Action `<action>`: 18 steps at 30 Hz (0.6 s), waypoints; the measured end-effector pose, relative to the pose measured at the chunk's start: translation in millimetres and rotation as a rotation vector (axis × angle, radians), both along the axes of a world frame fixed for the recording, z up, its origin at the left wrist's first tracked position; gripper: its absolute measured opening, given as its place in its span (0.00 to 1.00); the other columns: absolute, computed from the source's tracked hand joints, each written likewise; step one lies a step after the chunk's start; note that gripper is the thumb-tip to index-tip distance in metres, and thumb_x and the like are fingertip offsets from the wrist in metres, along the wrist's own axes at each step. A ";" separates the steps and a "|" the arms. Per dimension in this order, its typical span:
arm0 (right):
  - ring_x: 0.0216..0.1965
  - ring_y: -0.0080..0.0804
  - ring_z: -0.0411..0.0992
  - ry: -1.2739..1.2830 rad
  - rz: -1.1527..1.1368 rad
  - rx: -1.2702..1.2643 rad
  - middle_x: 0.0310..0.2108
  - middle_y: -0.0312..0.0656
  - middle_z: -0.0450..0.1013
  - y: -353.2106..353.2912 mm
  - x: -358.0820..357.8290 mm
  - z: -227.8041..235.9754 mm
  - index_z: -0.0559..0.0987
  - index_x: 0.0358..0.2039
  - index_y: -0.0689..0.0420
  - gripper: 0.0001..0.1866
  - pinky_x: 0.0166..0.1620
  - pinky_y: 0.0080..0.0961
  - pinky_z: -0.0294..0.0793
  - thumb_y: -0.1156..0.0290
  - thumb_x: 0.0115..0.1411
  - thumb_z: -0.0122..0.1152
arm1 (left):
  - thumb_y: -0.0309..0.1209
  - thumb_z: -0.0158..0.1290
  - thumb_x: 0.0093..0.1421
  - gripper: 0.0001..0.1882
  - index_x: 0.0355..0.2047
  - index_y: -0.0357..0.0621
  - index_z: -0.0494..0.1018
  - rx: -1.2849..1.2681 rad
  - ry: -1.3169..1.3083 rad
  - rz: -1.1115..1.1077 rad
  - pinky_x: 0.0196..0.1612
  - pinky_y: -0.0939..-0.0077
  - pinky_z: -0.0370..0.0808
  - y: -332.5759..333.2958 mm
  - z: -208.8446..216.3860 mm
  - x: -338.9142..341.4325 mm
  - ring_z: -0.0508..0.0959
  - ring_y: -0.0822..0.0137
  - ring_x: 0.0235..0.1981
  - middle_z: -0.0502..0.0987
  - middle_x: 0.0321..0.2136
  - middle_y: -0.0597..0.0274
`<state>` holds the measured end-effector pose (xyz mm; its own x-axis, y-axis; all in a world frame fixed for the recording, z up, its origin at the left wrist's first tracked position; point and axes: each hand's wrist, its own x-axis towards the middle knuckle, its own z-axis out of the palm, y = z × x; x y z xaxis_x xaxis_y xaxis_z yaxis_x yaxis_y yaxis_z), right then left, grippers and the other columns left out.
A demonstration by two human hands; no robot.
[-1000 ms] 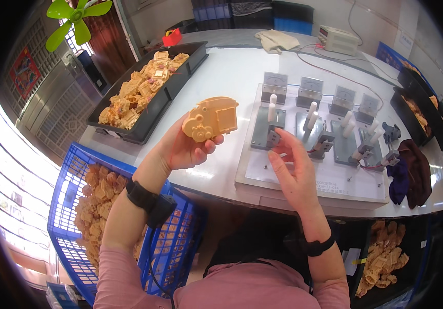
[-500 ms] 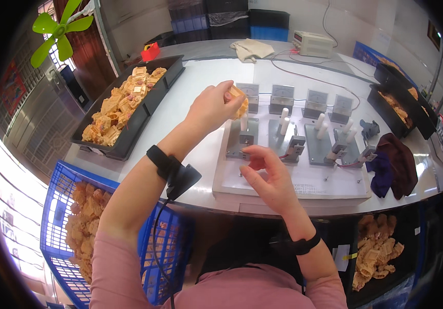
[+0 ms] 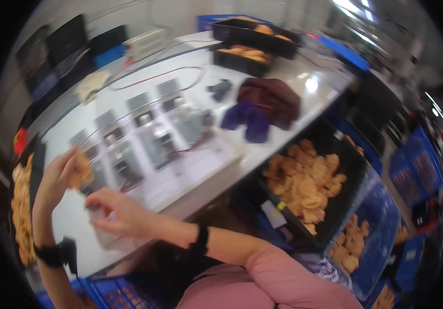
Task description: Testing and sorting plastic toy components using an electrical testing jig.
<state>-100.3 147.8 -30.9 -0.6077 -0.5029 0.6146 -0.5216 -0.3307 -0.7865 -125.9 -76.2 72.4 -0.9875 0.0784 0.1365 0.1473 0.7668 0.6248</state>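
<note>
My left hand (image 3: 57, 177) is closed on a tan moulded plastic piece (image 3: 82, 170), pinched between thumb and fingers just left of the nearest test fixture (image 3: 96, 180). Low in front of that fixture, my right hand (image 3: 123, 213) is curved, its thumb and fingertips apart, with nothing I can make out held in it. A small dark part shows by its fingertips, too blurred to name. Several grey fixture plates (image 3: 154, 144) with meter boxes (image 3: 138, 101) behind them stand in a row on a white board (image 3: 183, 180).
A black bin (image 3: 352, 193) of tan pieces stands beyond the table's right edge. Maroon cloth (image 3: 278, 100) and purple cloth (image 3: 250, 121) lie on the table. Black trays (image 3: 237, 64) of tan pieces sit at the back; a blue crate (image 3: 123, 293) is below.
My head has turned to the right, so the table has swung left in view and the picture is blurred. The tan piece stays in my left hand; my right hand remains near the fixture.
</note>
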 end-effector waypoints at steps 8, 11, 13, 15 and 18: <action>0.40 0.37 0.69 -0.030 -0.012 -0.019 0.42 0.45 0.67 9.4 0.4 -7.7 0.72 0.52 0.60 0.21 0.47 0.30 0.71 0.70 0.59 0.64 | 0.43 0.45 0.74 0.28 0.72 0.52 0.59 0.162 -0.115 -0.015 0.22 0.89 0.63 -7.2 -41.3 -3.8 0.67 0.82 0.27 0.73 0.34 0.71; 0.41 0.38 0.69 -0.076 -0.131 -0.230 0.42 0.46 0.66 -2.3 7.5 -10.9 0.72 0.50 0.61 0.16 0.48 0.31 0.70 0.74 0.61 0.60 | 0.49 0.44 0.72 0.30 0.73 0.63 0.58 0.136 0.038 0.342 0.31 0.85 0.65 -13.5 -52.5 30.5 0.69 0.80 0.33 0.73 0.43 0.71; 0.40 0.38 0.69 -0.089 -0.148 -0.207 0.41 0.46 0.66 -0.2 7.5 -10.4 0.72 0.47 0.61 0.13 0.47 0.31 0.71 0.75 0.62 0.59 | 0.46 0.44 0.73 0.28 0.71 0.60 0.60 0.153 0.051 0.347 0.34 0.82 0.67 -25.9 -69.2 55.6 0.69 0.77 0.34 0.74 0.46 0.67; 0.40 0.38 0.69 -0.100 -0.152 -0.186 0.40 0.46 0.66 0.8 7.1 -10.0 0.72 0.44 0.61 0.10 0.45 0.31 0.71 0.76 0.62 0.59 | 0.43 0.44 0.73 0.26 0.70 0.57 0.63 0.168 0.067 0.365 0.37 0.78 0.70 -44.2 -81.9 80.2 0.70 0.73 0.35 0.74 0.48 0.63; 0.38 0.37 0.70 -0.054 -0.085 -0.074 0.38 0.45 0.66 -0.6 7.6 -9.0 0.72 0.37 0.61 0.06 0.43 0.31 0.71 0.75 0.63 0.59 | 0.43 0.44 0.73 0.25 0.68 0.52 0.64 0.067 -0.038 0.255 0.39 0.84 0.64 -66.8 -87.4 108.1 0.69 0.79 0.36 0.73 0.44 0.70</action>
